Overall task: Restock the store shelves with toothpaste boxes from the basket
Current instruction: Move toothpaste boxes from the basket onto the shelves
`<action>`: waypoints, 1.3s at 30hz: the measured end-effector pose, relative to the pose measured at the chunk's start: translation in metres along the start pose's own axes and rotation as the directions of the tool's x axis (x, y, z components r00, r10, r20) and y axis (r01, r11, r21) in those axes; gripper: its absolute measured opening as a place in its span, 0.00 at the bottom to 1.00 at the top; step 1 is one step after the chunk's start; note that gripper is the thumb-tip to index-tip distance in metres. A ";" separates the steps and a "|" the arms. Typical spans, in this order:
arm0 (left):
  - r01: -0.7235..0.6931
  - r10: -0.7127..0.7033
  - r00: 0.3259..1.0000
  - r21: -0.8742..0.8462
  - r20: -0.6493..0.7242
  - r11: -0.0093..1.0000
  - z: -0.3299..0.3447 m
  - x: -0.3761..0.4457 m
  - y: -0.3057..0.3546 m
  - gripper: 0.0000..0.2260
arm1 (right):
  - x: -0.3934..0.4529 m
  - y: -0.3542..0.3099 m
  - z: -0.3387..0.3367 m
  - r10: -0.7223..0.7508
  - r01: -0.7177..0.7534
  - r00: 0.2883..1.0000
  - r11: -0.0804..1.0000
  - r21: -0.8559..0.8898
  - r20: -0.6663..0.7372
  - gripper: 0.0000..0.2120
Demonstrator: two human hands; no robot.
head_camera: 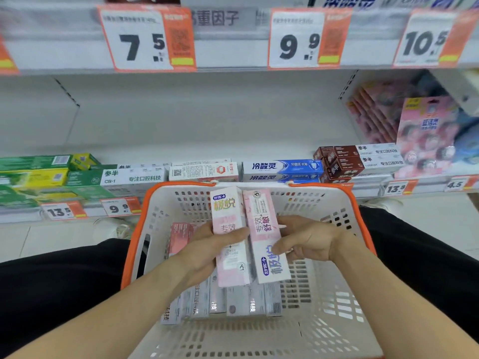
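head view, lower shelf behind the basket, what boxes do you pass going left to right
green and yellow boxes → white box marked CB-1 → white box with QR code → blue and white boxes → dark red and white boxes

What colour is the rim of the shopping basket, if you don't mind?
Orange, around the white basket; the rim shows best in the head view.

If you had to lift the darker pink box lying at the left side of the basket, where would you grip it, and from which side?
Probably by its long side faces near the middle, coming from above. The darker pink box lies close to the basket wall, partly hidden behind the left hand, so its upper face is what shows and its ends look harder to reach.
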State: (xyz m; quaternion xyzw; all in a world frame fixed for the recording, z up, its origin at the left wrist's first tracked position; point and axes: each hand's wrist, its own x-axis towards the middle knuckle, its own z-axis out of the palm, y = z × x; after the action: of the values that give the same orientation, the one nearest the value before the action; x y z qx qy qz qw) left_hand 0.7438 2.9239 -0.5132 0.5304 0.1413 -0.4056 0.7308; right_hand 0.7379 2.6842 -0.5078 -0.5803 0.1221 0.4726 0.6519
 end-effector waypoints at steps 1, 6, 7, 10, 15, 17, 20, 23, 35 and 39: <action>-0.014 0.014 1.000 0.019 0.001 1.000 0.000 -0.002 0.002 0.25 | -0.001 -0.002 0.001 -0.011 0.011 1.000 1.000 0.005 0.005 0.32; -0.046 0.039 0.996 0.086 0.077 0.995 -0.001 -0.006 0.009 0.27 | -0.013 -0.020 0.006 -0.084 0.082 0.996 0.993 -0.081 -0.017 0.29; -0.050 0.043 0.996 0.088 0.082 0.995 0.001 -0.008 0.010 0.27 | -0.015 -0.025 0.008 -0.095 0.090 0.995 0.989 -0.115 -0.033 0.28; -0.075 0.072 0.997 0.074 0.040 0.994 0.005 -0.012 0.014 0.25 | -0.020 -0.035 0.014 -0.117 0.108 0.992 0.981 -0.159 -0.054 0.27; -0.093 0.094 0.996 0.050 -0.011 0.994 0.010 -0.017 0.025 0.23 | -0.027 -0.040 0.021 -0.185 0.187 0.982 0.981 0.052 -0.031 0.19; -0.108 0.114 0.992 0.100 -0.057 0.989 0.013 -0.018 0.030 0.22 | -0.025 -0.040 0.021 -0.187 0.192 0.980 0.978 0.083 -0.063 0.14; -0.135 0.155 0.980 0.155 -0.125 0.979 0.017 -0.019 0.035 0.21 | -0.020 -0.039 0.024 -0.160 0.152 0.973 0.987 -0.060 -0.167 0.17; -0.119 0.131 0.989 0.173 -0.061 0.978 0.020 -0.022 0.035 0.22 | -0.017 -0.037 0.029 -0.158 0.134 0.955 0.985 -0.111 -0.249 0.16; 0.015 -0.004 0.998 0.190 -0.056 0.982 -0.001 -0.020 0.033 0.24 | -0.007 -0.038 0.020 -0.262 0.388 0.871 0.887 0.251 -0.416 0.22; -0.039 0.047 0.993 0.074 -0.105 0.997 0.004 -0.025 0.028 0.22 | -0.003 -0.048 0.027 -0.343 0.514 0.845 0.732 0.447 -0.410 0.23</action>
State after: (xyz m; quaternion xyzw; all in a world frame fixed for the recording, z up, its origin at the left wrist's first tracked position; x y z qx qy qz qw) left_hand 0.7481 2.9346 -0.4775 0.5800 0.1542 -0.3657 0.7114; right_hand 0.7619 2.7123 -0.4666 -0.4489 0.2086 0.1594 0.8541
